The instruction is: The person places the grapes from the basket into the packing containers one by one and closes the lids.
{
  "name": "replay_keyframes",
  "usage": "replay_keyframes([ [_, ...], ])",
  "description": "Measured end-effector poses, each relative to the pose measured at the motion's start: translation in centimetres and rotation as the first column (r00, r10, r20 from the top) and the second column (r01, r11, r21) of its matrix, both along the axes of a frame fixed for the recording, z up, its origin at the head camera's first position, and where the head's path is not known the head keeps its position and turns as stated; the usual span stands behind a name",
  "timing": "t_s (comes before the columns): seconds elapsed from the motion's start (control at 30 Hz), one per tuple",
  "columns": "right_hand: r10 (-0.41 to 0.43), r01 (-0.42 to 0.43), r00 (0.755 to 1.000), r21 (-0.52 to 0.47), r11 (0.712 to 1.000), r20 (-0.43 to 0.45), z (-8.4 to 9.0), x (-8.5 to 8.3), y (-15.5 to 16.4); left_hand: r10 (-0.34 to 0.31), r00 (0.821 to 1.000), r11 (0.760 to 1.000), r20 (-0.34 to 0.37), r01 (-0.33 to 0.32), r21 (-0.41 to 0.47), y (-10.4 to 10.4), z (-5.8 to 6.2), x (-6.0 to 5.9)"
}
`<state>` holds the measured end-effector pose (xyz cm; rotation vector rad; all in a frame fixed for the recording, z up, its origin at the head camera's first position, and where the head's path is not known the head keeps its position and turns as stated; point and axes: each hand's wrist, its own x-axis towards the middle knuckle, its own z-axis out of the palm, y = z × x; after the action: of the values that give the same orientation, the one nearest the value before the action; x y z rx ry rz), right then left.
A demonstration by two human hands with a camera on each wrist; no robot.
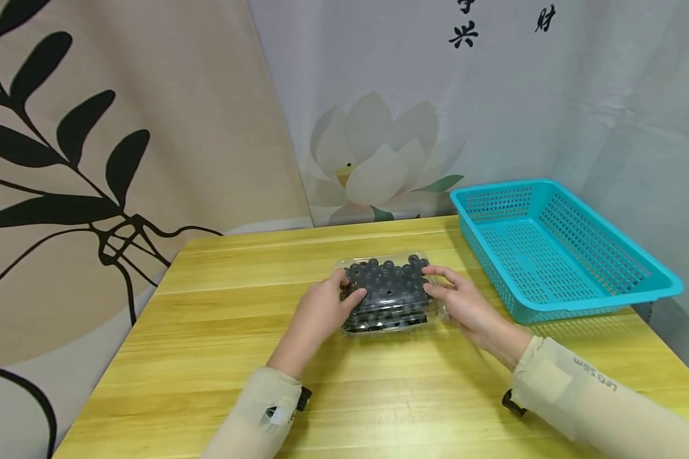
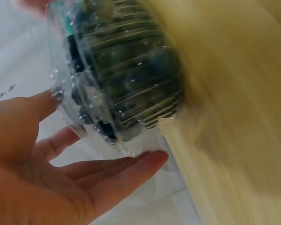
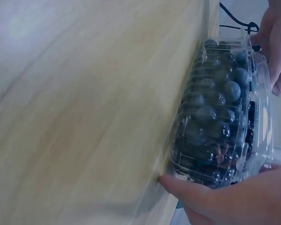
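Note:
A clear plastic clamshell box packed with dark round berries, which look like blueberries, is at the middle of the wooden table. My left hand grips its left end, thumb over the front top corner. In the left wrist view the fingers reach along the box's end. At the opposite end my right hand holds the side, with thumb and forefinger at the upper edge. One right fingertip lies low by the base in the right wrist view. Whether the lid is fastened I cannot tell.
A turquoise perforated plastic basket stands at the table's right side, close beyond my right hand. The wooden table ends at a back edge against a printed curtain. Wrist straps with black buckles sit over both sleeves.

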<state>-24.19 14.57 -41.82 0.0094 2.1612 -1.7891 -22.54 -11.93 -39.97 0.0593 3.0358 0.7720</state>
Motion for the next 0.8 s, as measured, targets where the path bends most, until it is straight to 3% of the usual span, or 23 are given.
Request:
replay_keyframes([
  [0.1,0.01,-0.01,1.0,0.012,1.0,0.011,0.0,0.0,0.1,-0.005,0.999,1.0,0.034,0.005,0.009,0.1,0.3,-0.2],
  [0.4,0.059,-0.061,0.996,0.03,0.998,0.063,0.4,0.2,0.7,-0.115,0.985,0.993,0.125,0.116,0.002,-0.4,1.0,-0.5],
  [0.57,0.139,-0.138,0.982,-0.017,0.99,0.128,1.1,0.1,1.5,-0.143,0.97,0.989,0.197,0.131,0.073,-1.4,1.4,-0.9],
  [0.67,0.197,-0.2,0.969,0.004,0.98,0.148,1.3,0.0,1.9,-0.151,0.959,0.986,0.24,0.129,0.106,-1.8,1.7,-1.0],
  [0.8,0.271,-0.276,0.95,0.012,0.961,0.154,1.3,0.0,2.5,-0.154,0.955,0.987,0.254,0.139,0.075,-1.8,2.0,-1.1],
])
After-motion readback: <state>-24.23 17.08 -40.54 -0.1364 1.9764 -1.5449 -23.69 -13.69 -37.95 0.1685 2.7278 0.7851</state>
